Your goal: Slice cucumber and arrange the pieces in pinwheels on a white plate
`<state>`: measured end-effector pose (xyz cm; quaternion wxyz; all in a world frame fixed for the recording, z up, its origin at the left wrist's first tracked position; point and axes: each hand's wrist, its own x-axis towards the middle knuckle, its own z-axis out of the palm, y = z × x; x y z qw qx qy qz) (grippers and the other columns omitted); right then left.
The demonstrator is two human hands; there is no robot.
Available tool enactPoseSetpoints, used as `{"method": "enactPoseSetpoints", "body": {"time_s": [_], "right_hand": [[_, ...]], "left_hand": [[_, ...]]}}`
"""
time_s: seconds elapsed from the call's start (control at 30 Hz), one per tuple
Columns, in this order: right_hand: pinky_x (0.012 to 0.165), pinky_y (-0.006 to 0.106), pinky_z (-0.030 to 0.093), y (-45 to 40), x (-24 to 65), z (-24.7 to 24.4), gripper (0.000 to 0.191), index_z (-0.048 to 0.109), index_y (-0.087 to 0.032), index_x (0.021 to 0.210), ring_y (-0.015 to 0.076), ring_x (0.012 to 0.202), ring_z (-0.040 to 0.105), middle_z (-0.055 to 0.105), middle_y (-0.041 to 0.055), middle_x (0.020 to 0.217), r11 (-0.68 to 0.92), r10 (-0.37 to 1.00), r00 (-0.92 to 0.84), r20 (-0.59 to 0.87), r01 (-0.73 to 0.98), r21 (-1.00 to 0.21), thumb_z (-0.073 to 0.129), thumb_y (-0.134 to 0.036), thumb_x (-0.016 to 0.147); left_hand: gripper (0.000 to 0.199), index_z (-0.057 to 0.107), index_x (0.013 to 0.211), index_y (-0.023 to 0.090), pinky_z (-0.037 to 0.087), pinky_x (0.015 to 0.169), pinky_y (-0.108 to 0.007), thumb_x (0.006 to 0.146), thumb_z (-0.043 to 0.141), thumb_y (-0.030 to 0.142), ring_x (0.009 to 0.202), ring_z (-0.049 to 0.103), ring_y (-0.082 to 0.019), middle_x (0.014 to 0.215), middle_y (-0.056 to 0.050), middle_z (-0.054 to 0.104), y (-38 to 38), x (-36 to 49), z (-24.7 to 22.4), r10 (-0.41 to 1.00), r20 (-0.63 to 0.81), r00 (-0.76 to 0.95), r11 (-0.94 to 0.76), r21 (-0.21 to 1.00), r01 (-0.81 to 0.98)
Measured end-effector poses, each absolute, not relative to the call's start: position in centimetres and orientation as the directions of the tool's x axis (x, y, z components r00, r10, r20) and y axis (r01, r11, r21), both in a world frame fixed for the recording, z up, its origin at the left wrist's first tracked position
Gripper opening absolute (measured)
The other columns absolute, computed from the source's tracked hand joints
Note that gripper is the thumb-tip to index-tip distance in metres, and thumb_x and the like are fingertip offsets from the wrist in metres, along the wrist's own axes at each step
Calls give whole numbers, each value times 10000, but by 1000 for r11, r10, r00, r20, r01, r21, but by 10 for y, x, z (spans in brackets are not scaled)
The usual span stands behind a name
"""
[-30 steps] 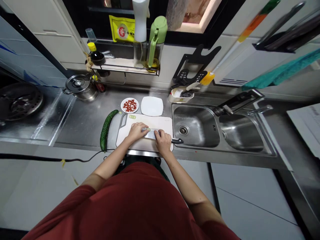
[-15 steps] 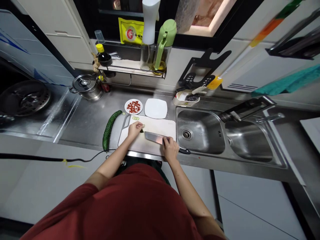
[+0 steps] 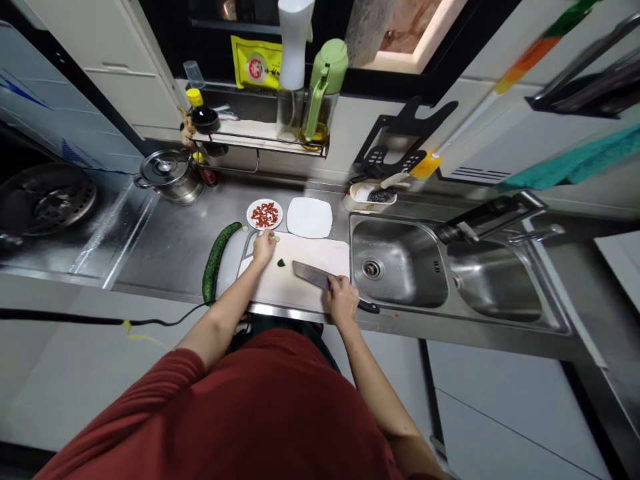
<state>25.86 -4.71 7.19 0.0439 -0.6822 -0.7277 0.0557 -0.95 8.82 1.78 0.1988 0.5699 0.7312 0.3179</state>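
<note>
The right hand (image 3: 343, 298) is closed on the kitchen knife (image 3: 313, 275) where the blade's heel meets the black handle, with the blade lying over the cutting board (image 3: 320, 252). The left hand (image 3: 263, 249) is at the board's far left corner, fingertips close together by pale green slices (image 3: 277, 238); whether they grip one cannot be told. Between the hands, near the knife's tip, lies a dark green cucumber end (image 3: 281, 263).

The whole cucumber (image 3: 218, 259) lies on the steel counter (image 3: 170, 245), left of the board. Just past the left hand, a round plate (image 3: 250, 221) of red chopped pieces (image 3: 265, 215) blocks the way farther back; a bare white square plate (image 3: 309, 217) sits beside it. The sink (image 3: 400, 263) adjoins the right side.

On the shelf behind are a yellow-capped dark bottle (image 3: 203, 117) and a green-topped oil bottle (image 3: 325, 87). The yellow packet (image 3: 257, 62) bears a red round emblem and dark characters, too small to read.
</note>
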Motion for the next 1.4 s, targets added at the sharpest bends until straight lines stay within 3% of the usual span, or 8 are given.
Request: {"method": "enactPoseSetpoints", "body": {"time_s": [0.37, 0.63, 1.03, 1.4], "right_hand": [[803, 302, 286, -46, 255, 73, 413, 582, -226, 1212, 201, 905, 457, 495, 90, 1158, 52, 998, -56, -17, 984, -168, 512, -190, 807], [832, 306, 282, -47, 255, 71, 410, 585, -219, 1213, 200, 919, 461, 501, 87, 1164, 40, 998, -47, -29, 980, -195, 499, -189, 813], [803, 292, 292, -48, 256, 65, 394, 599, -212, 1175, 182, 882, 469, 516, 78, 1114, 61, 998, -53, 42, 976, -210, 518, -177, 791], [782, 282, 308, -48, 254, 64, 360, 591, -217, 1173, 173, 848, 488, 528, 65, 1038, 44, 999, -41, 20, 978, -203, 477, -191, 833]], "left_hand": [[143, 689, 855, 199, 394, 842, -389, 801, 581, 275, 940, 538, -263, 927, -108, 629, 81, -11, 17, 959, 168, -228, 109, 524, 845], [161, 693, 893, 207, 373, 857, -393, 819, 564, 267, 973, 524, -270, 948, -109, 606, 80, -10, 16, 964, 145, -223, 111, 544, 832], [202, 697, 909, 226, 356, 831, -380, 857, 511, 283, 965, 519, -259, 963, -99, 606, 76, -7, 26, 972, 125, -199, 124, 443, 888], [171, 687, 909, 217, 411, 800, -349, 821, 554, 278, 875, 562, -225, 919, -69, 626, 51, -9, 23, 936, 220, -275, 87, 613, 786]]}}
